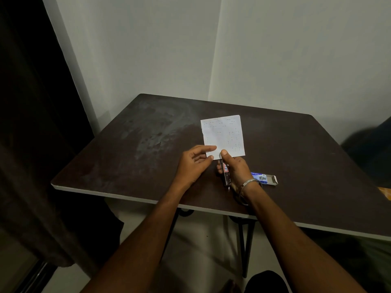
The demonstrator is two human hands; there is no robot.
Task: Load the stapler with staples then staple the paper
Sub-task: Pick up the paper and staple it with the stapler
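Head view — left hand [193,162] pinching paper [222,136], right hand [234,169] gripping stapler [226,173], staple box [264,178] open-ended — contents unclear.

A dark brown surface [148,144] with a pale edge and worn, greyish patches toward its far left stands on dark legs in a room corner, carrying a white square paper [226,134] dotted with staples and, nearer the front right, an open blue staple box [264,178].

Right hand [233,168] grips stapler [226,173]; left hand [193,163] pinches paper [223,135].
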